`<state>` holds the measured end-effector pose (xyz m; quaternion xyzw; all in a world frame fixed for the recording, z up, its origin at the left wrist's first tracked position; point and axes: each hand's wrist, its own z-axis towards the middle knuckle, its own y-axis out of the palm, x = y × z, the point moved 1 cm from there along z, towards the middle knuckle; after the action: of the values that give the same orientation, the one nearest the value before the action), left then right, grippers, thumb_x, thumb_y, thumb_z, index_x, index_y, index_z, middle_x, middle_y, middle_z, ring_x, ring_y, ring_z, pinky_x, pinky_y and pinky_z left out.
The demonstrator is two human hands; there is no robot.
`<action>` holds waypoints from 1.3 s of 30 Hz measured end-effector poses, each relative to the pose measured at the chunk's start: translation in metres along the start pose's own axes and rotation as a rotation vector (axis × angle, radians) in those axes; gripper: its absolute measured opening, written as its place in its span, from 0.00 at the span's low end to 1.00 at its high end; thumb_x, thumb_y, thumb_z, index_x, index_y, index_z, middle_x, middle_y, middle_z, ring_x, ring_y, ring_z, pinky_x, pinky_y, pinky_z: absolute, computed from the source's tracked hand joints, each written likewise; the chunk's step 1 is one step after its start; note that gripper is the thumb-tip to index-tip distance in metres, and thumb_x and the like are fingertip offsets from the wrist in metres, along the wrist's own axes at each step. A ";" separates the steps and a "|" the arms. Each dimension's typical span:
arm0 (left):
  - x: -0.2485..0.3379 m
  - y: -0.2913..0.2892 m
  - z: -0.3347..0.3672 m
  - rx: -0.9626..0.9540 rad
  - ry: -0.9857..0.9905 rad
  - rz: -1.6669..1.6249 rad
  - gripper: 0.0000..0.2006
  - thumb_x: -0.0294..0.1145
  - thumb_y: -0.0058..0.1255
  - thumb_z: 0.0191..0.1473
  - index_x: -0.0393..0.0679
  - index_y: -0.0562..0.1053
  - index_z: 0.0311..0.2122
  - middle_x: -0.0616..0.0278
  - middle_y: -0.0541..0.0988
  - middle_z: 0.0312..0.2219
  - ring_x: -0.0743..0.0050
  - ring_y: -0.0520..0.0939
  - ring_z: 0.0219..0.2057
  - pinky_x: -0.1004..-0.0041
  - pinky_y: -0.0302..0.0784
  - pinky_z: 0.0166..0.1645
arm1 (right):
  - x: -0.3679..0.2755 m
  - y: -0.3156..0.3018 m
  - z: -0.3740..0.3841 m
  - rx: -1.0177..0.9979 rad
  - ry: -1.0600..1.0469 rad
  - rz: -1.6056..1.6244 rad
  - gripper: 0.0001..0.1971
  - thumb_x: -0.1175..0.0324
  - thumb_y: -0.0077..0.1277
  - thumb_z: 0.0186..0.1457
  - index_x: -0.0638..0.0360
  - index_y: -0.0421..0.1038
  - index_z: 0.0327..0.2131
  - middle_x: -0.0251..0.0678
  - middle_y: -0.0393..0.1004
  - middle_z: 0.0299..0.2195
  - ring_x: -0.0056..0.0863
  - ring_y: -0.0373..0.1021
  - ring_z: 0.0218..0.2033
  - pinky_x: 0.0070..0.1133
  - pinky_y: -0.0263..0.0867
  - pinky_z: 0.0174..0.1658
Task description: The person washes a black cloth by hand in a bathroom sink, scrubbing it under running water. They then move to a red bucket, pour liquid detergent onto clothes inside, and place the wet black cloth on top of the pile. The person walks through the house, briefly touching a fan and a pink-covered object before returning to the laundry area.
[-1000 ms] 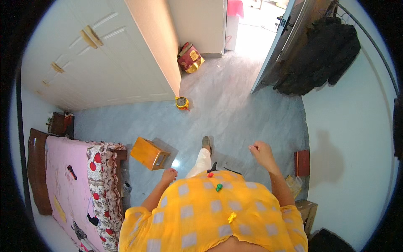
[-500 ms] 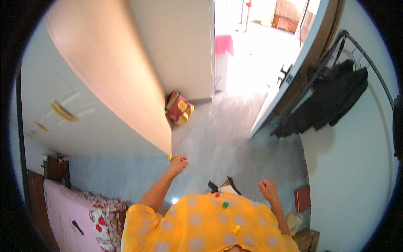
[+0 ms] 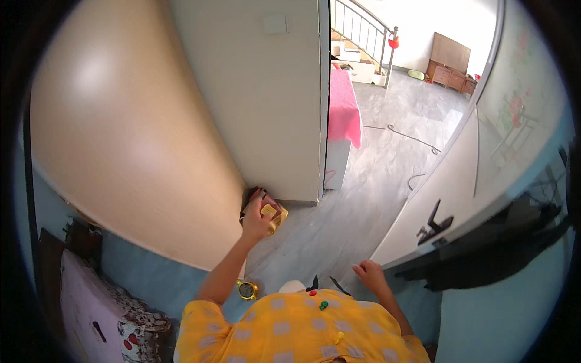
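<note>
My left hand (image 3: 257,222) is stretched forward beside the tall pale wooden cabinet (image 3: 151,139). Its fingers point ahead, apart, and I see nothing held in them. Beyond it, a red and gold bag (image 3: 277,213) sits on the floor against the wall corner; the hand overlaps it in view, and contact cannot be made out. Nearer the white door (image 3: 445,181), my right hand (image 3: 371,277) has its fingers loosely curled in with nothing in them. A round yellow clock-like object (image 3: 247,290) is by the cabinet's near bottom corner, next to my left forearm.
The open doorway leads to a grey marbled floor (image 3: 393,157) with a cable (image 3: 411,135) across it. A pink cloth (image 3: 343,109) covers furniture beside the doorway. Dark clothes (image 3: 502,257) hang behind the door. A pink bed-like surface (image 3: 91,302) is at lower left.
My view has shifted closer to the doorway. My left hand has moved forward past the cabinet corner, and the door with its black handle now appears nearer my right hand.
</note>
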<state>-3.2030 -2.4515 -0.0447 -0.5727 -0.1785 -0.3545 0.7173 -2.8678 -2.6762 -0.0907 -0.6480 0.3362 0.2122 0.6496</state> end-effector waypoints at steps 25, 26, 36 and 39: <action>0.179 0.025 0.578 0.983 0.672 0.311 0.32 0.46 0.32 0.59 0.39 0.42 0.61 0.42 0.41 0.60 0.43 0.41 0.62 0.52 0.34 0.63 | 0.145 -0.134 0.456 0.273 0.526 0.336 0.17 0.59 0.51 0.50 0.64 0.69 0.20 0.34 0.68 0.14 0.21 0.65 0.17 0.23 0.59 0.22; 0.182 0.029 0.581 0.985 0.679 0.283 0.32 0.46 0.32 0.59 0.39 0.42 0.61 0.42 0.40 0.60 0.44 0.41 0.62 0.53 0.34 0.63 | 0.155 -0.144 0.475 0.256 0.503 0.326 0.17 0.58 0.51 0.50 0.65 0.69 0.20 0.35 0.68 0.14 0.21 0.64 0.17 0.23 0.59 0.22; 0.194 0.084 0.565 1.238 0.291 -0.119 0.25 0.40 0.37 0.58 0.35 0.55 0.56 0.47 0.58 0.56 0.60 0.63 0.55 0.68 0.53 0.59 | 0.229 -0.290 0.673 0.000 0.261 0.264 0.17 0.60 0.50 0.50 0.65 0.67 0.18 0.34 0.67 0.13 0.20 0.60 0.16 0.22 0.57 0.22; 0.258 0.161 0.536 1.338 0.326 0.253 0.25 0.36 0.42 0.55 0.36 0.55 0.56 0.49 0.59 0.54 0.61 0.60 0.56 0.65 0.56 0.56 | 0.257 -0.333 0.719 -0.016 0.208 0.281 0.17 0.59 0.50 0.50 0.65 0.67 0.19 0.34 0.67 0.14 0.19 0.61 0.17 0.21 0.58 0.22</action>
<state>-2.8312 -2.0069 0.1639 0.0359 -0.1805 -0.1636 0.9692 -2.3390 -2.0327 -0.0879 -0.6183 0.4872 0.2353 0.5701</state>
